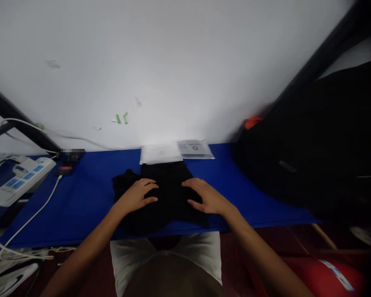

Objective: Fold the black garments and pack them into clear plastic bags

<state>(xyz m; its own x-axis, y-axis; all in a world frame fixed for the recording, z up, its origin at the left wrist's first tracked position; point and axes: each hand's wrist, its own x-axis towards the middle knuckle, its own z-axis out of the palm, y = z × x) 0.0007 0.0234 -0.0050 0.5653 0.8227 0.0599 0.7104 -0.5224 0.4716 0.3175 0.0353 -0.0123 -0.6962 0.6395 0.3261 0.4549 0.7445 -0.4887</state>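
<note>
A black cloth item [170, 194], perhaps a garment, lies spread on the blue surface [89, 194] in front of me. My left hand [139, 194] rests on its left part, palm down, with the fingers apart. On the right part lies my right hand [205, 196], its fingers also stretched out and pointing inward. Neither hand grips the cloth. Just behind the cloth are a white flat packet [160, 153] and a clear plastic packet [196, 149] with a dark print, side by side against the wall.
A white power strip [21, 181] with cables sits at the left, near a dark blurred device [69, 156] with a white cable. A big black bag [297, 156] fills the right side. A red item [321, 272] lies below, at lower right.
</note>
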